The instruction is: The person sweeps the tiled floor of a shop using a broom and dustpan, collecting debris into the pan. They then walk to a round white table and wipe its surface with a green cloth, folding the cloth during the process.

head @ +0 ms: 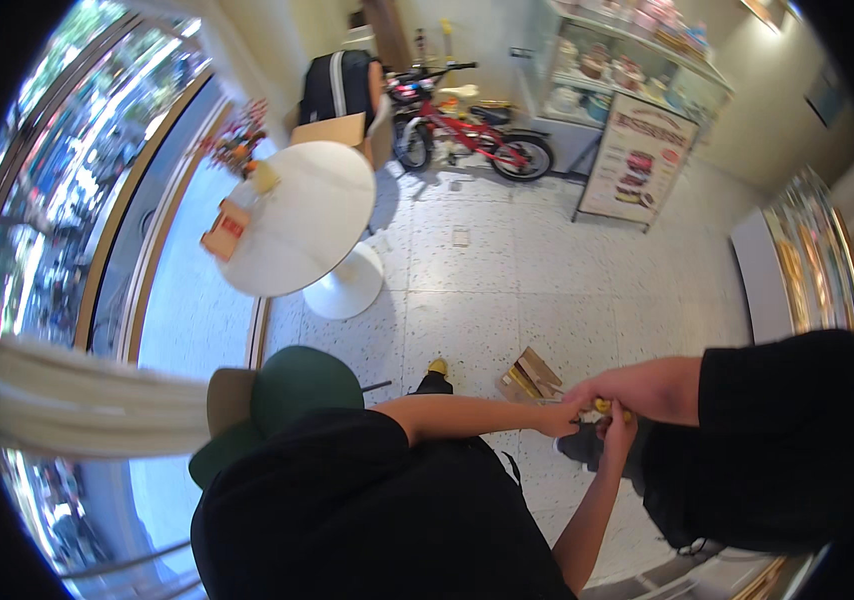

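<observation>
My left arm reaches across to the right, and my left hand point(562, 418) is close against another person's hand point(584, 391). What lies between its fingers is too small and overlapped to tell. From below comes my right hand point(619, 429), with its fingers closed around a small yellow object point(604, 406), possibly a tool handle. The other person's forearm point(652, 386) passes just above my right hand. On the floor beyond the hands lies an opened brown cardboard package point(530, 375) with a yellow strip.
A round white pedestal table point(322, 225) bears an opened carton point(226, 231) and flowers point(239, 142). A red bicycle point(464, 131) stands by the wall, near a sign board point(637, 161) and a glass display case point(599, 67). Beside my shoulder is a rounded green furnishing point(307, 382).
</observation>
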### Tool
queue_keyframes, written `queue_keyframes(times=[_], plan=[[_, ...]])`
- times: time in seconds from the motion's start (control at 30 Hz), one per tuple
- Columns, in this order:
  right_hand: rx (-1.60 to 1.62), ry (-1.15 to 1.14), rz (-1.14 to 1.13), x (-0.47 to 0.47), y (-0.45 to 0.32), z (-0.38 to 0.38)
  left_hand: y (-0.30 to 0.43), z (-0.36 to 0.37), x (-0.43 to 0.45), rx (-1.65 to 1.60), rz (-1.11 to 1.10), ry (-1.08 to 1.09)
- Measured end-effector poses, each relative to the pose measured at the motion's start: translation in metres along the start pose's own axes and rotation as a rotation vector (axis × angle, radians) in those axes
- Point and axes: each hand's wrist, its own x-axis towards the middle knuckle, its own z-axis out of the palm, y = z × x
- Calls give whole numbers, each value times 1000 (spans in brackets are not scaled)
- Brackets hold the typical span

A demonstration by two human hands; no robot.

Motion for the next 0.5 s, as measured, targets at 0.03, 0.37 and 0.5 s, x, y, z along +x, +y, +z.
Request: queue_keyframes(times=[0.03,0.37,0.5], plan=[[21,54,-12,4,1,-8,16,-10,-8,22,10,-34],[-174,-36,56,1,34,-61,-109,-128,-185,275,-638,303],[-286,213,315,-17,126,-136,-117,-154,-290,160,-890,714]])
